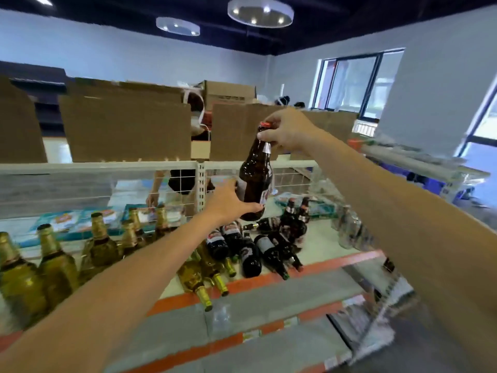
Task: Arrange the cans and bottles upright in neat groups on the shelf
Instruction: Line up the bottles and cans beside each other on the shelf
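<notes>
A brown glass bottle [255,179] with a red cap hangs upright above the shelf [269,278]. My right hand [287,130] pinches its neck and cap from above. My left hand [228,203] cups its lower body from the left. Under it several dark bottles [250,254] lie tumbled on the white shelf board, and two dark ones [295,219] stand behind them. Green-gold bottles [53,262] stand in a group at the left; a few more green-gold bottles [204,275] lie on their sides near the orange front edge.
A wire-mesh back panel [290,176] and a white post [200,184] close the shelf's rear. Clear bottles [349,232] stand at the right end. Cardboard sheets [123,130] line the top. Another person's hand [152,200] shows behind the mesh. Lower shelves run below.
</notes>
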